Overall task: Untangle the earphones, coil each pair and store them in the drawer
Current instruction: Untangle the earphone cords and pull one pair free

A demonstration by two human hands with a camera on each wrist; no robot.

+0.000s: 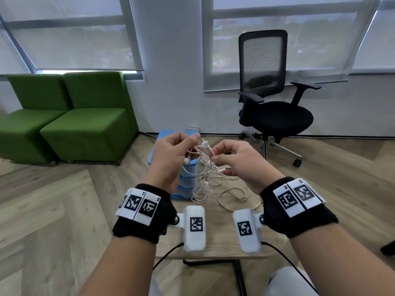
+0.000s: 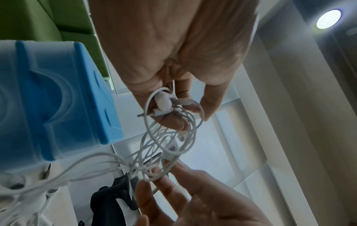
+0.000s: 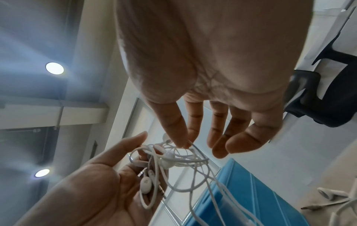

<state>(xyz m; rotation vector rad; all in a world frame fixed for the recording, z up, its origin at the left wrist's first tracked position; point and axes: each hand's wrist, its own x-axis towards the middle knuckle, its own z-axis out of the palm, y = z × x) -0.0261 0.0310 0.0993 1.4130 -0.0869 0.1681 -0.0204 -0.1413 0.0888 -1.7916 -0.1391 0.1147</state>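
A tangle of white earphones (image 1: 203,155) hangs between both raised hands, above a small wooden table (image 1: 215,246). My left hand (image 1: 191,146) grips a bundle of cord loops and an earbud (image 2: 164,103) in its curled fingers. My right hand (image 1: 213,155) pinches one cord (image 3: 190,143) of the tangle between thumb and forefinger, its other fingers loosely spread. Loose cord loops (image 1: 226,190) trail down onto the tabletop. A blue drawer unit (image 1: 188,180) stands on the table behind the hands, its drawers closed in the head view.
More earbuds and a jack plug (image 3: 328,198) lie on the table beside the drawer unit (image 3: 245,198). Two green seats (image 1: 85,122) stand at the back left and a black office chair (image 1: 271,107) at the back right, on a wood floor.
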